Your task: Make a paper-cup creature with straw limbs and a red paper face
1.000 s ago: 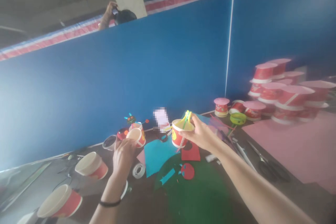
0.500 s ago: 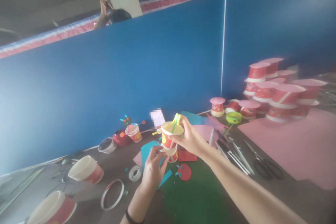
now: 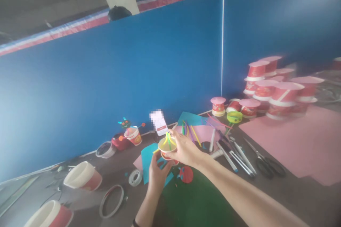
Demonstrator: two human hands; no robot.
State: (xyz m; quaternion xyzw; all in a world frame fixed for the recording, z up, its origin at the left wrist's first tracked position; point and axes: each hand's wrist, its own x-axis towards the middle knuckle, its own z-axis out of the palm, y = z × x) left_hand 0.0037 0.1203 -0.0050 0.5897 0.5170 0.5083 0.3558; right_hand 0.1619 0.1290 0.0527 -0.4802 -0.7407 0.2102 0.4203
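A paper cup (image 3: 167, 145) with yellow and green strips rising from its mouth is held between both hands at the middle of the table. My right hand (image 3: 183, 149) grips the cup's right side, its fingertips near the top of the strips. Around the lower left of the cup, my left hand (image 3: 157, 172) has its fingers bent against it. Part of another red cup shows below. Right beside them lie a red paper disc (image 3: 186, 174) with small blue pieces and a blue sheet (image 3: 147, 159).
Scissors (image 3: 262, 161), pens (image 3: 237, 158) and pink paper (image 3: 301, 142) lie right. Stacked red cups (image 3: 285, 95) stand behind. A phone (image 3: 161, 127), a decorated cup (image 3: 134, 136), white tape (image 3: 135, 177), a ring (image 3: 112, 201) and large tubs (image 3: 92, 177) lie further left.
Both hands and the cup have moved down and slightly left, uncovering the phone and colored strips behind. The raised hand beyond the blue partition is gone from view.
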